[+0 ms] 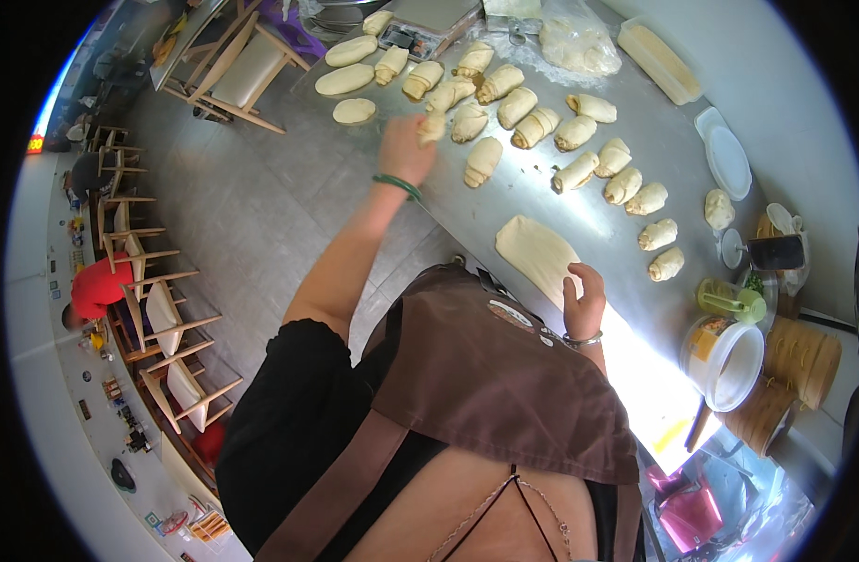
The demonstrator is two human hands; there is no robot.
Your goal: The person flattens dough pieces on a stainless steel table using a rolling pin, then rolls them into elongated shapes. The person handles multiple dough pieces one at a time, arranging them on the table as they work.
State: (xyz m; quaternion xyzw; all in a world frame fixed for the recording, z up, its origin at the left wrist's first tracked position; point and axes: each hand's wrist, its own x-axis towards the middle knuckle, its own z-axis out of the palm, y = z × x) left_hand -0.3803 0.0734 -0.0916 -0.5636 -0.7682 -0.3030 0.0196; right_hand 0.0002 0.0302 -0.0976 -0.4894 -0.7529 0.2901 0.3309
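Note:
My left hand (405,151), wearing a green bangle, is blurred over the table's left edge, its fingers around a rolled dough piece (431,130). More rolled dough pieces (483,161) with brownish filling at their ends lie just beyond it. Three flattened dough ovals (344,79) are at the far left corner. In front of me a long flat dough sheet (535,253) lies on the metal table (472,218). At its near end is my right hand (584,298), thumb and fingers apart; whether it touches the sheet is hard to tell.
A digital scale (408,41) and a plastic bag of dough (579,38) sit at the back. To the right are a lidded container (660,60), a plastic tub (724,365) and bamboo steamers (802,358). Wooden chairs (243,70) and a person in red (101,288) are on the left.

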